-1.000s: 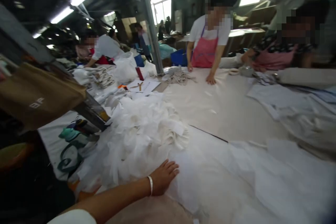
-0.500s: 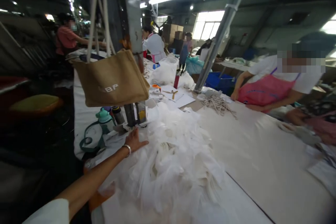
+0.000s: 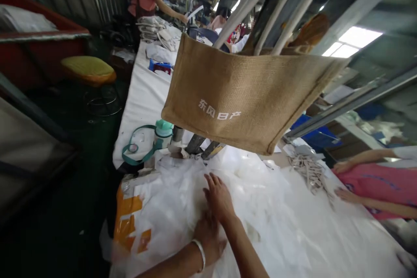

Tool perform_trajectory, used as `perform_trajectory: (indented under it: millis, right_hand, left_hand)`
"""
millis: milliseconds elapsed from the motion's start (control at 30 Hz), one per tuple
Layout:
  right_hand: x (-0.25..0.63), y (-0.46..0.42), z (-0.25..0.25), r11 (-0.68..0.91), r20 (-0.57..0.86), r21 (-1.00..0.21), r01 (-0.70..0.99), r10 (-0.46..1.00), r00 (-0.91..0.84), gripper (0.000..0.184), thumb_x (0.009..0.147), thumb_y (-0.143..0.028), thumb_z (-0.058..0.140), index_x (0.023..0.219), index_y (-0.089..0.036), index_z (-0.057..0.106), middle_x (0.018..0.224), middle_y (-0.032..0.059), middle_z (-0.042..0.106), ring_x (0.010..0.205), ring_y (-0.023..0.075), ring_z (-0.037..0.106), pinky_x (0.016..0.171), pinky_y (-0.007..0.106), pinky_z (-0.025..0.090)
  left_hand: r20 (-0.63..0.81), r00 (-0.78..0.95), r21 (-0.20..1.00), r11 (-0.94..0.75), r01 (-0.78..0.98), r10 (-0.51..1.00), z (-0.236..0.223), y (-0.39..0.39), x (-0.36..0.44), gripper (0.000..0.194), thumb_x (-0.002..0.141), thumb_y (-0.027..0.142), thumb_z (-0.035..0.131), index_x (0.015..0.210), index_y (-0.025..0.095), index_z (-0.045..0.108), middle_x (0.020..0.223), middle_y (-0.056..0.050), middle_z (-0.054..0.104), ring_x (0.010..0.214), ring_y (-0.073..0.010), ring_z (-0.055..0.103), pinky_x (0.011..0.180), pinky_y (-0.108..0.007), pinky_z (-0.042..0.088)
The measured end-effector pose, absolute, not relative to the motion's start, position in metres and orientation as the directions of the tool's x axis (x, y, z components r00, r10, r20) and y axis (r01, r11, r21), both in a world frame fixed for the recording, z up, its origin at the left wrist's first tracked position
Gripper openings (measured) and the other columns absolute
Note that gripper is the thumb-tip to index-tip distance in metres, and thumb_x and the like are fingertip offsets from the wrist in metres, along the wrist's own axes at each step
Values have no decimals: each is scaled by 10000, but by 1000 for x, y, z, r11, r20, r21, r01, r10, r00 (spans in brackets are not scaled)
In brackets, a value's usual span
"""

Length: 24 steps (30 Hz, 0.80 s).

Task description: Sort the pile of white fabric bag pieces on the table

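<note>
My left hand (image 3: 208, 236), with a silver bangle on its wrist, is low over a heap of thin, clear plastic bags (image 3: 176, 208). Its fingers are blurred and partly tucked under my right wrist, so their grip is hidden. Just ahead of it, my right hand (image 3: 220, 197) reaches across the same heap. Its fingers are stretched out and slightly spread, lying against the plastic with nothing visible between them. Orange tape (image 3: 128, 215) shows along the left edge of the heap.
A brown jute bag (image 3: 228, 95) hangs from a post just beyond my hands. A teal bottle (image 3: 163, 132) with a strap stands behind on the white table (image 3: 130, 126). Cloth straps (image 3: 308, 171) lie at right, near a co-worker in a pink apron (image 3: 384, 186). A yellow stool (image 3: 87, 69) is at left.
My view has turned left and the jute bag looms larger. My left hand has moved back toward me over the plastic. My right hand has come into view beside it.
</note>
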State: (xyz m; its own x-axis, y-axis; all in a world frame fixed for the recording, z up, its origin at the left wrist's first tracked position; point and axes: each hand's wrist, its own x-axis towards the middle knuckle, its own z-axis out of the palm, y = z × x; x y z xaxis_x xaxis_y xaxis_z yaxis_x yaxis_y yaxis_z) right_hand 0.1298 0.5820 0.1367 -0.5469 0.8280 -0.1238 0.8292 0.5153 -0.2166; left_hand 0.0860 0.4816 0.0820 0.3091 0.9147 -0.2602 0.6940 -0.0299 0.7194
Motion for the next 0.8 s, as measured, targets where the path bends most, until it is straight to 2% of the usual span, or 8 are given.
perform_trajectory:
  millis: [100,167,233,300,433,533,600,800]
  right_hand:
    - [141,595,95,468,-257,-204,860,822,-508,552,879,-160,441,1428,-160,380,1436,152,424,1309,297,413,1069,457,372]
    - [157,592,90,433,-287,-307,848,807,-516,483,876,-176,442,1357,-175,484,1371,135,504,1278,271,456,1062,422,380]
    - [170,589,106,322,-221,-461,827,861,-459,346,890,-269,458,1192,-197,610,1255,106,598,1174,233,546,1005,360,428]
    - [178,595,133,99,-102,-560,823,977,-187,331,910,-437,429,1001,-207,648,1050,80,678,962,209,634,856,321,489]
    - [175,651,170,-277,86,-574,771,916,393,601,808,-686,434,1109,-179,549,1011,111,663,864,247,638,766,377,476]
    - [164,701,162,-408,-169,-670,620,898,407,829,690,-704,578,1240,-94,464,1058,201,628,805,280,653,695,420,510]
    - [159,718,148,-452,-291,-719,528,886,361,810,660,-647,651,1203,-69,489,975,196,643,690,248,652,590,383,530]
    - [158,700,129,-328,-206,-767,552,940,272,508,754,-537,594,1032,-111,581,836,106,671,733,205,645,580,304,546]
  left_hand:
    - [-268,457,794,-74,603,848,86,495,37,699,687,529,655,1233,100,568,1203,-183,589,1074,-350,562,936,-414,451]
    - [-244,392,796,-48,604,887,90,517,-6,365,874,442,441,894,166,678,859,-82,673,816,-239,626,794,-350,493]
    - [-67,114,739,-28,674,991,89,543,-40,394,935,391,344,1044,142,629,994,-100,655,943,-232,600,869,-352,470]
    - [105,-26,645,-48,762,994,84,569,-59,490,917,394,414,1293,86,476,1276,-164,531,1188,-271,480,1015,-393,390]
    - [143,54,464,-115,878,988,67,609,-57,792,819,415,599,1466,109,259,1474,-189,329,1383,-355,214,1122,-532,196]
    - [43,124,408,-131,904,991,62,619,-47,754,793,460,632,1397,72,400,1279,-233,526,1345,-393,266,1104,-587,154]
    - [24,167,381,-164,910,986,63,613,-45,597,799,404,636,1287,78,530,1138,-219,597,1270,-380,373,1105,-573,160]
    - [214,128,504,-222,835,968,92,594,-45,565,800,460,617,1233,100,571,1431,-216,373,1388,-402,183,1145,-560,112]
